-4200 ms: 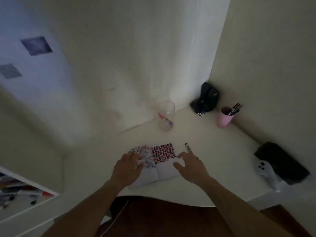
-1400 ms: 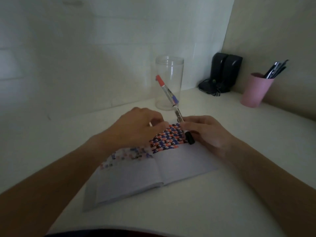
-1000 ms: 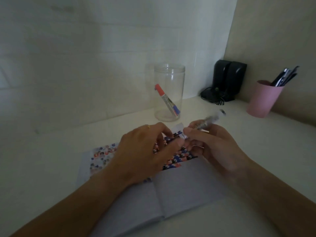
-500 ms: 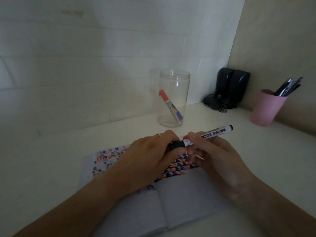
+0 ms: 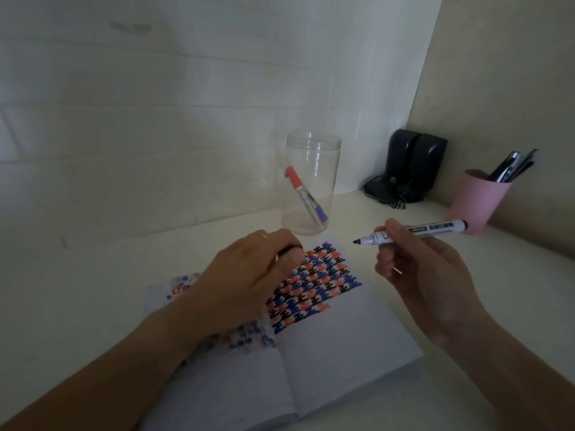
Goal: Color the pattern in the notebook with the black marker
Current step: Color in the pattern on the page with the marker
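Observation:
An open notebook (image 5: 336, 346) lies on the white desk in front of me. A red, blue and black pattern (image 5: 317, 286) fills the top of its right page. My right hand (image 5: 423, 272) holds the uncapped black marker (image 5: 413, 234) level above the desk, right of the pattern, with its tip pointing left. My left hand (image 5: 249, 275) hovers over the left page and part of the pattern, fingers closed on the marker's black cap (image 5: 287, 251), which is mostly hidden.
A clear jar (image 5: 311, 185) with two markers, one red-capped, the other blue-capped, stands just behind the notebook. Black speakers (image 5: 413, 166) sit in the corner. A pink cup (image 5: 479, 200) of pens stands at the right by the wall.
My hands have pulled apart: the cap came off in my left hand, and the marker's black tip is now bare in my right hand, which moved right.

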The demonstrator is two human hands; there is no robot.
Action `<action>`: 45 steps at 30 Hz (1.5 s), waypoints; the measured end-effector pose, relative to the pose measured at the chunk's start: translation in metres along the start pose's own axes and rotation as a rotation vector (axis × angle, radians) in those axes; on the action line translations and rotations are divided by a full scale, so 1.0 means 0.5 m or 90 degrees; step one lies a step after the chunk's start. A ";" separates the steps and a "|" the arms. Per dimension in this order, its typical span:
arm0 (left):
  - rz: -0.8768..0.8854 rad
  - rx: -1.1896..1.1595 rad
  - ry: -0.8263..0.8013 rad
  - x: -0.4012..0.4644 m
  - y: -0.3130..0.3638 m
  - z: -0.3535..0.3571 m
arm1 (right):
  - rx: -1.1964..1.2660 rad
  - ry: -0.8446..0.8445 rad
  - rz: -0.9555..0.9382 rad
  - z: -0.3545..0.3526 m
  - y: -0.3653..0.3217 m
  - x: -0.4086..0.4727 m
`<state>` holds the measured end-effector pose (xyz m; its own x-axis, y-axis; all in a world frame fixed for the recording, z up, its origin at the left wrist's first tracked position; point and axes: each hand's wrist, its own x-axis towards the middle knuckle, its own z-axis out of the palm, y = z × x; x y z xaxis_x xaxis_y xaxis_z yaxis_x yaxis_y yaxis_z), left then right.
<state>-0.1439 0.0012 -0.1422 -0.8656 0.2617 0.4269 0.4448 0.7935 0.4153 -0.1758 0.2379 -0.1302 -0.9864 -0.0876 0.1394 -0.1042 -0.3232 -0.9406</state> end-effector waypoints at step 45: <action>0.066 0.031 -0.117 0.010 -0.051 0.037 | -0.465 -0.069 -0.042 -0.019 0.055 -0.047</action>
<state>-0.1636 -0.0075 -0.1658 -0.8454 0.4352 0.3097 0.5255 0.7815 0.3362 -0.1568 0.2399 -0.1624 -0.9608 -0.1951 0.1972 -0.2588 0.3746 -0.8903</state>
